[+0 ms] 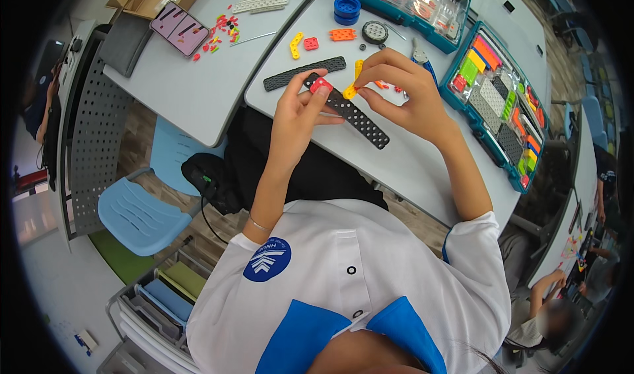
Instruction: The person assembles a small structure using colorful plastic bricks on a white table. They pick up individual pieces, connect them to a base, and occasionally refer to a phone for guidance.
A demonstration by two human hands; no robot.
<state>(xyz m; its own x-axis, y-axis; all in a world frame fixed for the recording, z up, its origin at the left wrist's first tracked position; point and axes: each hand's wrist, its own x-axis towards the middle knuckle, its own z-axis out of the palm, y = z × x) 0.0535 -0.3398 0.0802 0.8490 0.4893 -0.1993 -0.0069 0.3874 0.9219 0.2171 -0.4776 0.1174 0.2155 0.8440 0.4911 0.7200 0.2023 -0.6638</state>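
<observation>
My left hand grips a long black perforated building beam near its upper end, where a small red perforated plate lies on it under my thumb. A yellow bent building piece is pinched between the thumb and fingers of my right hand, just above the black beam. Whether the yellow piece touches the beam I cannot tell. Behind my left hand, a second black beam lies on the white table. Small orange pieces lie partly hidden behind my right hand.
Across the table are another yellow bent piece, a red plate, an orange plate, a wheel, blue rims and blue-handled pliers. Teal part cases line the right side. A phone rests at left.
</observation>
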